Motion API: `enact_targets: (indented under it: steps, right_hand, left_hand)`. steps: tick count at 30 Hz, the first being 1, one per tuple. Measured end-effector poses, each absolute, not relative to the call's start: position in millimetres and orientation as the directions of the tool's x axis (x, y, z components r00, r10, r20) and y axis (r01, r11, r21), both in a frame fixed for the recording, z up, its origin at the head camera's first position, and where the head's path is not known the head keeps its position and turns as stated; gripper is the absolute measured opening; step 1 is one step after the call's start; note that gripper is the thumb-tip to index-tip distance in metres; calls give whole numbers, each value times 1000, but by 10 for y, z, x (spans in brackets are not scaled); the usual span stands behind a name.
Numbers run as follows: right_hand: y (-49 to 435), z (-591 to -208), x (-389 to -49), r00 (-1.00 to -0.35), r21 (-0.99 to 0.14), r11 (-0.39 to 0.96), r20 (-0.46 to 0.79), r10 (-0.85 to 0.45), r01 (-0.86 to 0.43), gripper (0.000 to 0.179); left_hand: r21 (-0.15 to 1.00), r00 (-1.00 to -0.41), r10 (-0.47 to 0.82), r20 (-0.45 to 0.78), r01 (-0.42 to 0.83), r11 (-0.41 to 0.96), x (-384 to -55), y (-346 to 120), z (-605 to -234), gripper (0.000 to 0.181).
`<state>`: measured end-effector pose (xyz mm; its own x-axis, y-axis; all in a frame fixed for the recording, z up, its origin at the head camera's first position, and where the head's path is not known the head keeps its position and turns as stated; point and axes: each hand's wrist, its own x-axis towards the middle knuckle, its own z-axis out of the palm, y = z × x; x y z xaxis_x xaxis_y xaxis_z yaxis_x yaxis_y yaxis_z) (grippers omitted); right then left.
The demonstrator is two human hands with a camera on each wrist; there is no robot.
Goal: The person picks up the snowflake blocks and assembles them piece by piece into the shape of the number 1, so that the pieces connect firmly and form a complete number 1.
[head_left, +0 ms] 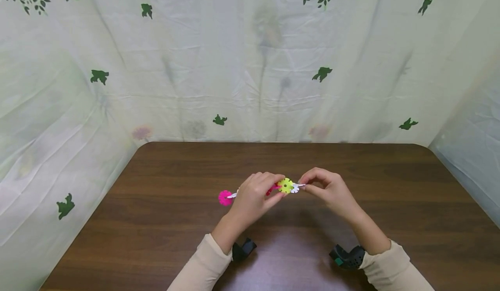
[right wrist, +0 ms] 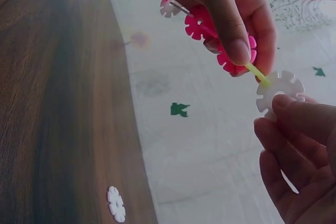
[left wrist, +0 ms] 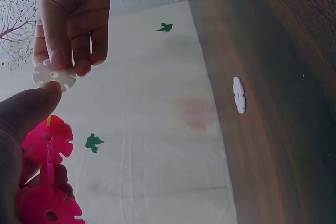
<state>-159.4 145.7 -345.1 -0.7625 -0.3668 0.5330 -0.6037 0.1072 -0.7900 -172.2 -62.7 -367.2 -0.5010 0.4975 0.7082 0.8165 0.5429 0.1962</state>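
Observation:
My left hand (head_left: 258, 193) grips a chain of notched plastic snowflake discs, its thumb pressed on a pink disc (right wrist: 228, 66). At the chain's left end, a bright pink disc (head_left: 225, 197) sticks out past the hand. A yellow disc (head_left: 285, 186) stands at the right end, seen edge-on in the right wrist view. My right hand (head_left: 328, 191) pinches a white disc (right wrist: 286, 83) between thumb and fingers. The yellow disc's edge meets this white disc at its rim. Part of the chain is hidden behind the left fingers.
Another white snowflake disc (left wrist: 239, 94) lies flat on the brown wooden table (head_left: 175, 221). Black wrist cameras (head_left: 347, 257) are strapped on both wrists. A pale curtain (head_left: 234, 65) with green leaf and bird prints hangs along the table's back edge.

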Motion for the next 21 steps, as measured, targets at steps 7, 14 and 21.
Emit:
enact_targets:
  steps: [7, 14, 21]
  right_hand:
    - [1501, -3623, -1703, -723, -760, 66, 583, -370, -647, 25]
    - [1480, -3562, -1662, -726, -757, 113, 557, -403, -643, 22]
    - [1457, -3465, -1597, -743, -759, 154, 537, -400, -632, 20]
  left_hand:
    - [186, -478, 517, 710, 835, 518, -1704, -620, -3652, 33]
    - [204, -497, 504, 706, 825, 528, -1701, -632, -3648, 34]
    - [200, -487, 492, 722, 827, 525, -1723, -637, -3658, 37]
